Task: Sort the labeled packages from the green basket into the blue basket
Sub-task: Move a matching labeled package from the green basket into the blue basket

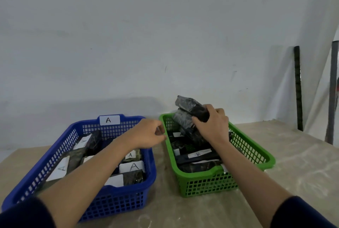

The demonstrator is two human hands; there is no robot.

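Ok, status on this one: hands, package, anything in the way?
Right hand grips black package, raised above green basket. Left hand empty, between baskets. Blue basket path unobstructed.

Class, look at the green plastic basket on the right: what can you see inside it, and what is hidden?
Inside the green plastic basket lie dark wrapped packages, one with a white label. The right hand grips a black wrapped package above them. Lower packages and most labels are covered.

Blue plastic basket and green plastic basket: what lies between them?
Head view: only a bare strip of pale tabletop separates the blue plastic basket from the green plastic basket; the left hand hovers above that gap's far end.
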